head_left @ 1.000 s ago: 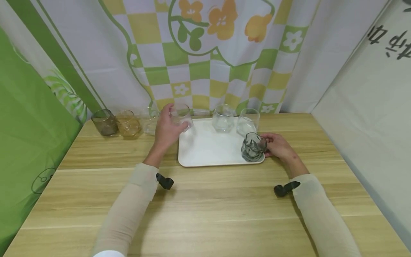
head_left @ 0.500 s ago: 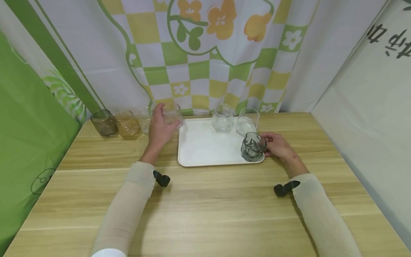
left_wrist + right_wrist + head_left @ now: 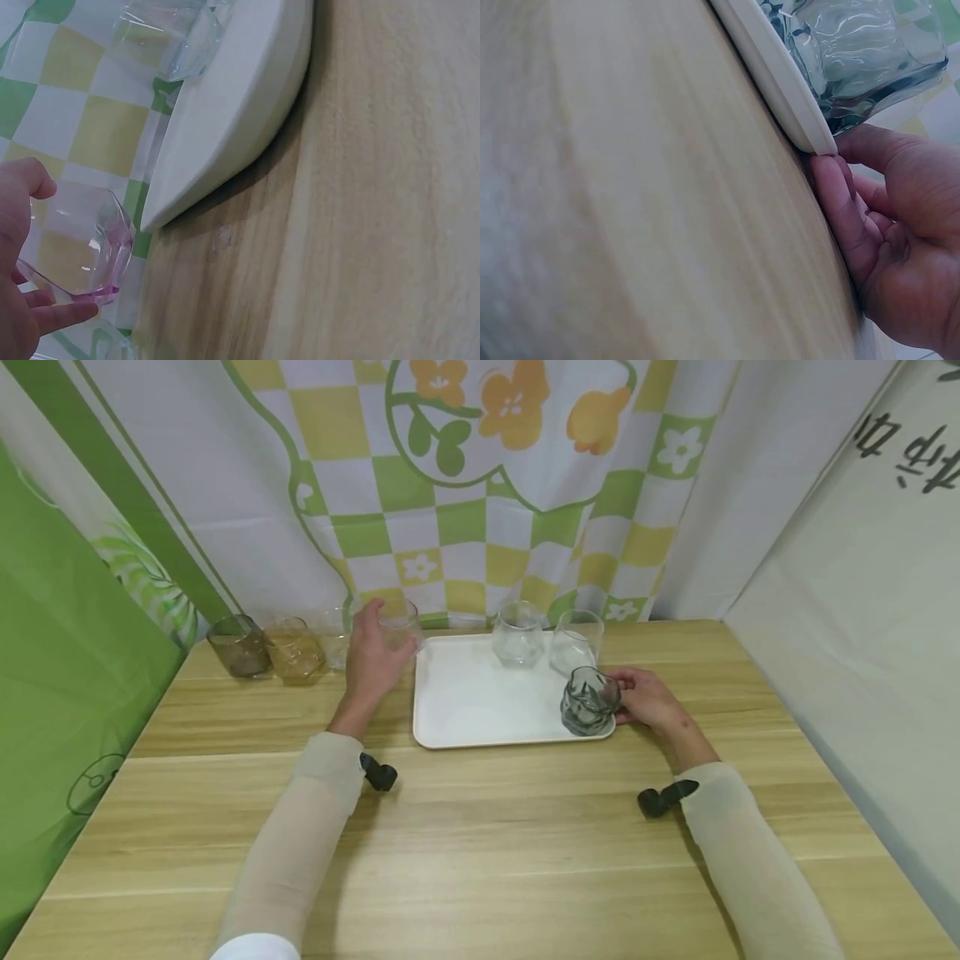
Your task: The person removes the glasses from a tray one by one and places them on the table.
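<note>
My left hand (image 3: 372, 660) holds a clear drinking glass (image 3: 401, 625) just left of the white tray (image 3: 468, 706). Seen from the left wrist, this glass (image 3: 82, 240) has faceted sides and a pinkish tint at its base, with thumb and fingers spread round it. My right hand (image 3: 648, 697) is at the tray's right edge. The right wrist view has its fingers (image 3: 836, 187) pinching the tray's rim, one low against the table and one above, close to a wavy dark grey glass (image 3: 590, 702). That glass stands upright in the tray's near right corner.
Two clear glasses, one rounded (image 3: 519, 635) and one straighter (image 3: 576, 643), stand along the tray's back. Left of my left hand are a smoky brown glass (image 3: 240, 647), an amber glass (image 3: 295, 650) and a partly hidden clear glass (image 3: 337, 639). A patterned curtain (image 3: 465, 527) hangs behind the wooden table (image 3: 525, 843).
My left hand has moved left with the clear glass, from over the tray's left edge to beside it. The right hand, the tray and the grey glass have stayed in place.
</note>
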A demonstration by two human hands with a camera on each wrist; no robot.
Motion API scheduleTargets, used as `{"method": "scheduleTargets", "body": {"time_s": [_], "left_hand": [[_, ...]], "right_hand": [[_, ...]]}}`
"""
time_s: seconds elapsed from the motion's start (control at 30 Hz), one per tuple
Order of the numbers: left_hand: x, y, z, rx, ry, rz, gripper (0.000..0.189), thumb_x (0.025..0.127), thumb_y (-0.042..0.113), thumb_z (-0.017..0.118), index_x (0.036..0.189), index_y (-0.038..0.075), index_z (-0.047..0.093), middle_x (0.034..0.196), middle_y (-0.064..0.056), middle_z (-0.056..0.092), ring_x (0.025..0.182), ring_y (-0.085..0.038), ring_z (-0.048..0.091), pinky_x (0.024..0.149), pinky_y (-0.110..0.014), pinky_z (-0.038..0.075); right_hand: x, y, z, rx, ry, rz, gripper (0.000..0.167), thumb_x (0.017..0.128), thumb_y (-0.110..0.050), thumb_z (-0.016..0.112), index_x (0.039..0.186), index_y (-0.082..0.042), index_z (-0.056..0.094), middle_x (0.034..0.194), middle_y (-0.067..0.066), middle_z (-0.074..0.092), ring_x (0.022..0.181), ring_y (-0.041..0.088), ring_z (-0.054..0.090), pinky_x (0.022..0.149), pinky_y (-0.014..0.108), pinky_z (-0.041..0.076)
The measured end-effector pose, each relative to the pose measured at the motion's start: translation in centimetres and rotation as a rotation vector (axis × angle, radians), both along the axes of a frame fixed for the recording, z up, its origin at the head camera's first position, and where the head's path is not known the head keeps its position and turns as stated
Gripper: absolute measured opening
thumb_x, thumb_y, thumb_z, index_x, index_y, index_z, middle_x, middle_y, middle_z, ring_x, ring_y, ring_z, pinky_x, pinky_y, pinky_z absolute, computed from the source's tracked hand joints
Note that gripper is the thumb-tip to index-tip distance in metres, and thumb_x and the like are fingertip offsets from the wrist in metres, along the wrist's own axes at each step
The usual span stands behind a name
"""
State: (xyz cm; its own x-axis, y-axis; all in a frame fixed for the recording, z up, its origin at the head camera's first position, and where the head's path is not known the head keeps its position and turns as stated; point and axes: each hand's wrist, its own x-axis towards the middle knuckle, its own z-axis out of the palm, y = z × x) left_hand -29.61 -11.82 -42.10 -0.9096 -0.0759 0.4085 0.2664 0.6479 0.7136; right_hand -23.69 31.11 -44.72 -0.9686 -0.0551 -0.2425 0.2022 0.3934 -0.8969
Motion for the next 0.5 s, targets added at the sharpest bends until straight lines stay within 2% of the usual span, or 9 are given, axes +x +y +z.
{"method": "scheduleTargets", "body": {"time_s": [0.2, 0.5], "left_hand": [[-0.18, 0.22, -0.31, -0.043, -0.017, 0.012, 0.073, 0.088, 0.024, 0.075, 0.15, 0.01, 0.04, 0.144, -0.021, 0.044, 0.121, -0.043, 0.053, 0.089, -0.057, 0.052], [-0.05, 0.04, -0.27, -0.05, -0.046, -0.006, 0.075, 0.089, 0.025, 0.073, 0.152, 0.007, 0.037, 0.145, -0.022, 0.041, 0.124, -0.043, 0.05, 0.093, -0.057, 0.049]], "right_hand": [[-0.09, 0.09, -0.18, -0.018, 0.001, 0.005, 0.042, 0.103, 0.003, 0.052, 0.144, 0.009, 0.047, 0.108, 0.014, 0.06, 0.079, 0.012, 0.065, 0.063, 0.028, 0.058], [-0.31, 0.06, -0.3, -0.011, -0.005, 0.007, 0.042, 0.104, 0.003, 0.053, 0.145, 0.009, 0.047, 0.105, 0.012, 0.059, 0.076, 0.011, 0.064, 0.062, 0.027, 0.058]]}}
